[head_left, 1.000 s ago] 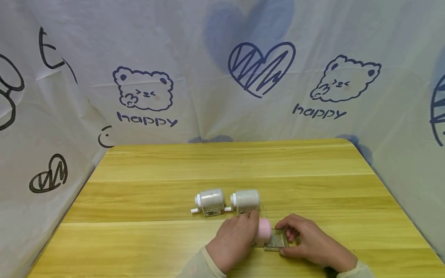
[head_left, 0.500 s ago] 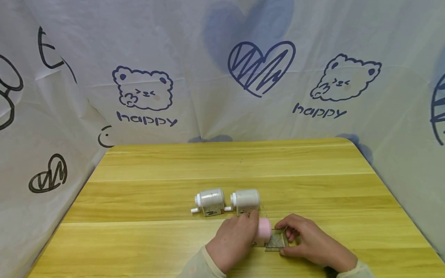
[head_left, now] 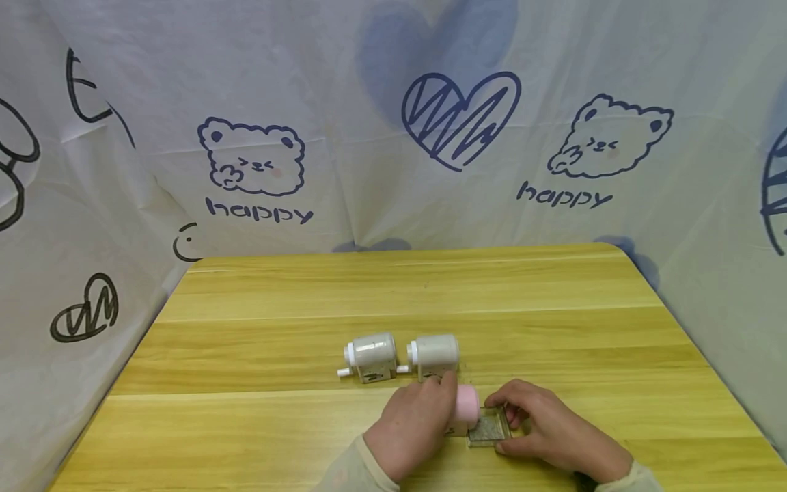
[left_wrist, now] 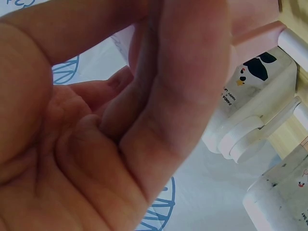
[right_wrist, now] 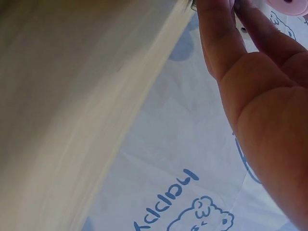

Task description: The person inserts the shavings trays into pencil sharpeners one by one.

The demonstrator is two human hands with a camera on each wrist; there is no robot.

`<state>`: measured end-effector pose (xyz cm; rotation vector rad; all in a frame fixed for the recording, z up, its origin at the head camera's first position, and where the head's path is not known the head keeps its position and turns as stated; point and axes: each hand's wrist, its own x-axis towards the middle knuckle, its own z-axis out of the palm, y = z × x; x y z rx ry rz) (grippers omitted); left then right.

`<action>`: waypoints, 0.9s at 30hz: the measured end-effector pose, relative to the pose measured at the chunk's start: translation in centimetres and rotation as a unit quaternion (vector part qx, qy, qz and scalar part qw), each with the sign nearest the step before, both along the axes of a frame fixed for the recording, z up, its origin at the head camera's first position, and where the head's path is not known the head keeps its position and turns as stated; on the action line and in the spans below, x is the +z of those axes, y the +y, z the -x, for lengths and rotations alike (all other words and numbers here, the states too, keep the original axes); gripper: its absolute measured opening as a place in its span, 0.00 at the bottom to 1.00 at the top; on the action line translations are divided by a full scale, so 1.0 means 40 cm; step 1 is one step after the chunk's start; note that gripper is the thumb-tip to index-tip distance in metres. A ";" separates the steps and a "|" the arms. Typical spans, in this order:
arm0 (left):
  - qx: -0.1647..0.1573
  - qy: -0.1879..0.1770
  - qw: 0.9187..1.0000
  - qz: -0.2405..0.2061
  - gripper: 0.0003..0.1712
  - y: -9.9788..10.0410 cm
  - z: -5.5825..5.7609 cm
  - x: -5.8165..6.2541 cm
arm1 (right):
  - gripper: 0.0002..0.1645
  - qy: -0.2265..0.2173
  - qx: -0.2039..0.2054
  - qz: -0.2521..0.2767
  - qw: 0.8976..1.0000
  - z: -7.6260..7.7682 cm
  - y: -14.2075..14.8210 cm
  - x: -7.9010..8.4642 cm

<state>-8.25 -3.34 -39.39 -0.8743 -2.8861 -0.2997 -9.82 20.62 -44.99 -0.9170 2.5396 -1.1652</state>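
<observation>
A pink crank pencil sharpener (head_left: 468,406) stands near the front of the table. My left hand (head_left: 413,425) grips it from the left, its curled fingers hiding much of the body. In the left wrist view, part of the pink sharpener (left_wrist: 255,17) shows beyond my fingers. A see-through shavings drawer (head_left: 482,443) with grey matter on its bottom lies right against the sharpener's right end. My right hand (head_left: 544,422) pinches the drawer's right side between thumb and fingers. In the right wrist view, the right hand (right_wrist: 269,91) covers nearly all of the drawer.
Two whitish crank sharpeners, a left one (head_left: 375,357) and a right one (head_left: 438,355), stand side by side just behind my left hand. Their white handles point left. The wooden table (head_left: 246,328) meets a printed cloth (head_left: 344,102) at the back and sides.
The drawer has shifted very slightly toward the table's near side beside the pink sharpener. Both hands keep nearly the same place and hold.
</observation>
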 end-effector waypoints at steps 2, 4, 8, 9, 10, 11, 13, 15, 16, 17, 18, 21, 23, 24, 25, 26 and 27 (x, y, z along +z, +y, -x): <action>0.000 -0.001 1.000 -0.001 0.17 0.000 0.001 0.001 | 0.27 -0.003 -0.006 -0.006 1.000 0.000 0.000 0.002; 0.000 -0.002 1.000 -0.003 0.17 -0.001 0.001 0.001 | 0.28 -0.003 -0.015 -0.010 1.000 0.000 -0.001 0.003; -0.003 0.000 1.000 -0.007 0.16 -0.001 0.000 0.001 | 0.28 -0.002 -0.035 -0.009 0.999 -0.001 -0.003 0.002; -0.003 0.001 1.000 -0.007 0.16 -0.001 0.000 0.001 | 0.28 -0.002 -0.039 -0.008 0.999 -0.001 -0.004 0.002; -0.004 0.001 1.000 -0.007 0.16 -0.001 0.000 0.001 | 0.28 0.000 -0.041 -0.006 0.999 -0.001 -0.005 0.001; -0.004 0.001 1.000 -0.008 0.16 -0.001 0.000 0.001 | 0.28 0.001 -0.041 -0.004 0.999 0.000 -0.005 0.000; -0.003 -0.002 1.000 -0.009 0.16 -0.001 0.001 0.002 | 0.28 0.004 -0.039 -0.002 0.999 0.000 -0.004 0.000; -0.003 -0.002 1.000 -0.008 0.16 0.000 0.001 0.002 | 0.27 0.009 -0.034 -0.001 0.999 0.000 -0.003 0.000; -0.003 -0.003 1.000 -0.007 0.17 0.000 0.001 0.002 | 0.27 0.010 -0.032 -0.002 0.999 0.000 -0.002 0.000; -0.003 -0.003 1.000 -0.007 0.17 0.000 0.001 0.002 | 0.27 0.012 -0.030 -0.002 0.999 0.001 -0.002 0.000; -0.003 -0.003 1.000 -0.006 0.17 0.000 0.001 0.003 | 0.27 0.012 -0.028 -0.004 1.000 0.001 -0.001 0.000; -0.002 -0.002 1.000 -0.005 0.18 0.000 0.001 0.004 | 0.27 0.017 -0.021 -0.007 1.000 0.003 0.000 0.000; -0.001 -0.004 1.000 -0.004 0.18 0.000 0.001 0.006 | 0.26 0.020 -0.017 -0.008 1.000 0.003 0.000 0.001; -0.001 -0.004 1.000 -0.004 0.18 0.000 0.001 0.006 | 0.26 0.022 -0.014 -0.008 1.000 0.003 0.001 0.001; -0.001 -0.005 1.000 -0.005 0.18 0.000 0.001 0.006 | 0.26 0.024 -0.013 -0.007 1.000 0.003 0.001 0.002; -0.001 -0.005 1.000 -0.005 0.17 0.000 0.001 0.006 | 0.26 0.025 -0.012 -0.007 1.000 0.002 0.002 0.002; -0.002 -0.007 1.000 -0.005 0.17 0.000 0.002 0.006 | 0.26 0.024 -0.013 -0.007 1.000 0.002 0.002 0.003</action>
